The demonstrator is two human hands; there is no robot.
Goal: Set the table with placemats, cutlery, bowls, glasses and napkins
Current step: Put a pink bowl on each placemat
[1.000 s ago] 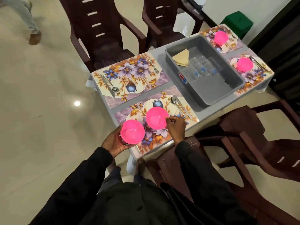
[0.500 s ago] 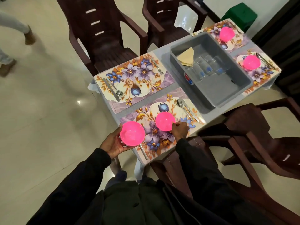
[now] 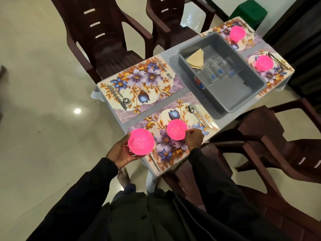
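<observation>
My left hand [image 3: 121,154] holds a pink bowl [image 3: 141,144] from below, just off the table's near left corner. A second pink bowl [image 3: 176,129] rests on the near floral placemat [image 3: 175,150]; my right hand [image 3: 193,138] touches its right rim with the fingertips. A spoon and knife [image 3: 199,115] lie at that mat's far end, another knife [image 3: 154,161] at its near end. The placemat [image 3: 139,82] across the table has cutlery at both ends and no bowl. Two more pink bowls [image 3: 237,33] [image 3: 264,62] sit on the far mats.
A grey tub [image 3: 224,101] in the table's middle holds folded napkins [image 3: 195,58] and several glasses [image 3: 217,69]. Dark brown plastic chairs [image 3: 111,37] [image 3: 271,145] stand on both long sides. A green bin [image 3: 248,12] is at the far end.
The bowl under my right hand has come down onto the near placemat and settled there. My left hand has kept the other bowl in about the same place.
</observation>
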